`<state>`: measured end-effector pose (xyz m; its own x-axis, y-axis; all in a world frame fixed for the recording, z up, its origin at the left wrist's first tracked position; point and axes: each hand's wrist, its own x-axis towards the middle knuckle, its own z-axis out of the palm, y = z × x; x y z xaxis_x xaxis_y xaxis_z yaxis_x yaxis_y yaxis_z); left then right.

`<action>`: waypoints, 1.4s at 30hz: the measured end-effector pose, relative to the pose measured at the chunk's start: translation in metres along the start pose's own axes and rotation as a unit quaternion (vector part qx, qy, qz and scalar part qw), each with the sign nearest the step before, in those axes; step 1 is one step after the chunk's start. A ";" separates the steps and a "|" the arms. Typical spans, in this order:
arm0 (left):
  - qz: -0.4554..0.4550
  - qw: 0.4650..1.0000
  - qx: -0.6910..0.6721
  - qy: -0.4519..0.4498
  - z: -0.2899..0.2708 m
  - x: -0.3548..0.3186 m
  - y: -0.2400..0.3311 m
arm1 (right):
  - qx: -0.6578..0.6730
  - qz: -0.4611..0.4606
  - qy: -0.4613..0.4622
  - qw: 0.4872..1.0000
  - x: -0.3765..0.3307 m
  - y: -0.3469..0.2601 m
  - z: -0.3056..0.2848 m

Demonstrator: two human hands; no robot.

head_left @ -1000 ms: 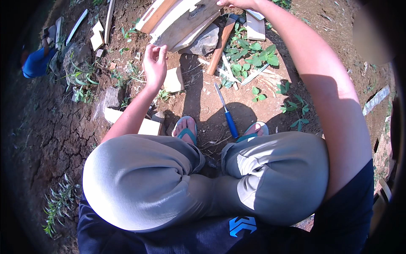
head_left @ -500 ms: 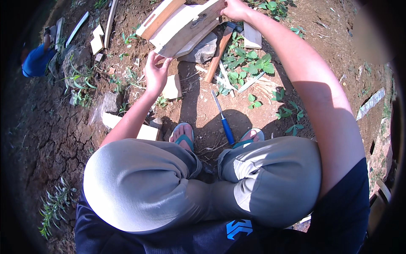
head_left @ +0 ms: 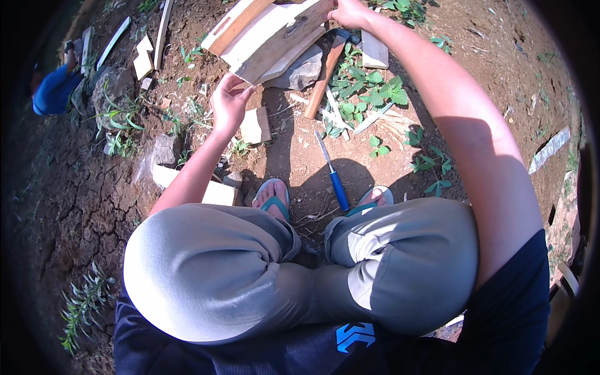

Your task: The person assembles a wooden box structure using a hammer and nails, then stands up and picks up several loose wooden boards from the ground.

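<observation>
Far ahead, a pale wooden board (head_left: 275, 53) with a dark knot is held at its two ends. My left hand (head_left: 229, 107) pinches its near left corner between thumb and fingers. At the far right end my right hand (head_left: 347, 14) grips it, some fingers hidden. Against the board's far side lies a browner slotted wooden piece (head_left: 239, 26). A grey rock (head_left: 301, 70) shows just below the board. Right of the rock lies a hammer (head_left: 325, 78) with a wooden handle. Between my feet a blue-handled chisel (head_left: 338, 189) rests on the soil, blade pointing away.
Wood offcuts (head_left: 255, 126) lie near my left forearm, and a wood block (head_left: 374, 50) sits beside the hammer. Leafy plants (head_left: 375, 94) grow right of it. At far left a person in blue (head_left: 56, 90) is near a large stone (head_left: 112, 90).
The board has turned very slightly, with both hands keeping their hold on its ends. The ground and tools sit a little further right in view.
</observation>
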<state>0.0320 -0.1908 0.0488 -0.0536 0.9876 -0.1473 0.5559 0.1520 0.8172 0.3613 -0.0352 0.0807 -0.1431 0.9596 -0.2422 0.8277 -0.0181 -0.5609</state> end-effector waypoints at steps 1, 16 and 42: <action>-0.004 1.000 0.008 -0.001 0.000 0.000 0.001 | 0.001 -0.002 -0.001 1.000 -0.001 -0.001 -0.001; 0.008 0.999 0.039 0.030 0.009 0.003 0.002 | 0.237 -0.104 0.017 0.966 0.012 0.016 0.014; 0.018 0.998 0.056 0.027 0.005 0.007 -0.012 | 0.227 -0.060 -0.009 0.972 -0.008 -0.012 -0.003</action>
<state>0.0291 -0.1858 0.0350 -0.0754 0.9935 -0.0853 0.6472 0.1138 0.7538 0.3540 -0.0422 0.0919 -0.2377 0.9572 -0.1652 0.4805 -0.0319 -0.8764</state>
